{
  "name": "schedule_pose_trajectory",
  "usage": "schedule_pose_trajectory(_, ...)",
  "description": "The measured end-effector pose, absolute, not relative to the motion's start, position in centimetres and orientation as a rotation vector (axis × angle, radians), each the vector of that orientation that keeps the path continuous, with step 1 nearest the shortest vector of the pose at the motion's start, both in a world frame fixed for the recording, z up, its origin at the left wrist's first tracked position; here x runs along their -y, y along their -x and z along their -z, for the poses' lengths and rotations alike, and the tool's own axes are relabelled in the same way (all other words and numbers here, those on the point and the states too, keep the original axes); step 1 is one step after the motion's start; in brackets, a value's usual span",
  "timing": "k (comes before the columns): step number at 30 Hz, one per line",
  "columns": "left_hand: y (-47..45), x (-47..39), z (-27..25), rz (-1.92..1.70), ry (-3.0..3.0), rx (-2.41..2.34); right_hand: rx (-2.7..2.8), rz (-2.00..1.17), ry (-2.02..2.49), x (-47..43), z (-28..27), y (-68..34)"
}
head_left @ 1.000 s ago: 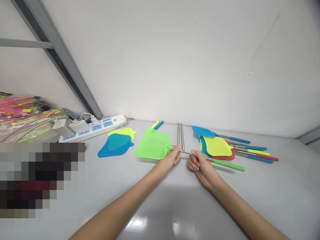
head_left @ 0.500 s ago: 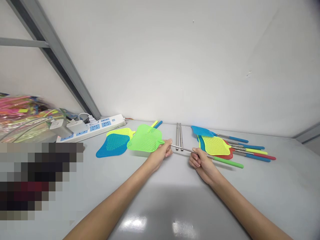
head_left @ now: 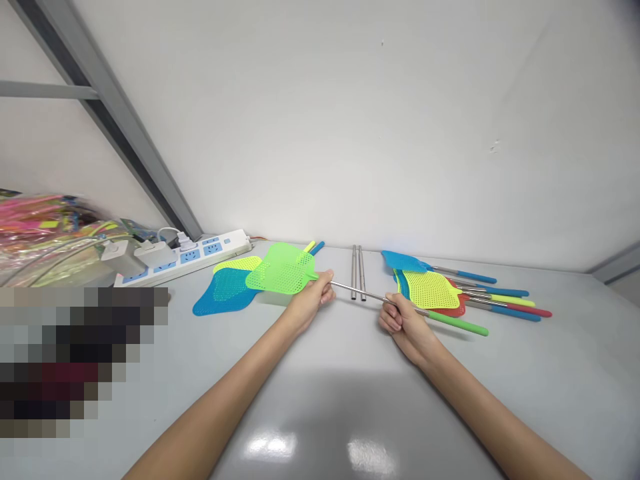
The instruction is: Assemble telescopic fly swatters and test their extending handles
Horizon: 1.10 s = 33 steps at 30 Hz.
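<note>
Both hands hold one green fly swatter (head_left: 283, 270) above the table. My left hand (head_left: 313, 300) pinches it where the perforated head meets the metal rod. My right hand (head_left: 404, 325) is closed around the rod just short of the green grip, which points right. Behind and between the hands lie two bare metal rods (head_left: 357, 273), side by side. Left of my left hand, a blue swatter head (head_left: 227, 293) overlaps a yellow swatter head (head_left: 240, 264). Beyond my right hand is a pile of swatters with a yellow one (head_left: 433, 292) on top and blue and red ones around it.
A white power strip (head_left: 225, 245) with plugged-in adapters stands at the back left, beside plastic-wrapped colourful goods (head_left: 45, 227). Yellow and blue grips (head_left: 316, 248) lie near the wall. A metal frame post (head_left: 125, 140) rises at left. A pixelated patch hides the lower left.
My left hand has moved left with the green head, and more of the metal rod shows between my hands. My right hand has stayed nearly in place.
</note>
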State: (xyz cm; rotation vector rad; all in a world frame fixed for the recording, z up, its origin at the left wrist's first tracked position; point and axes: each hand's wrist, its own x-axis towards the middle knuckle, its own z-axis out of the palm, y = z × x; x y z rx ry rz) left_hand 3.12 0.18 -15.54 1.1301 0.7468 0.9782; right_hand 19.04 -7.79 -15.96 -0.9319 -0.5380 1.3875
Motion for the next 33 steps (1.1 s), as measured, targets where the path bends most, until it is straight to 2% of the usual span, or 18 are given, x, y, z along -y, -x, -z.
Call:
schedule_pose_trajectory(11, -2.7, -0.3, 15.5, -1.038, -1.039, -0.773, 0.525, -1.378, 0.927, 7.7, 16.4, -19.4)
schedule_pose_trajectory(20, -3.5, 0.3, 15.6, -1.359, -0.864, -0.838, 0.661, -1.455, 0.937, 8.1, 16.0, -19.1)
schedule_pose_trajectory(33, -4.7, 2.4, 15.9, -1.185, -0.935, -0.73, 0.696, -1.533, 0.913, 8.5, 16.0, -18.9)
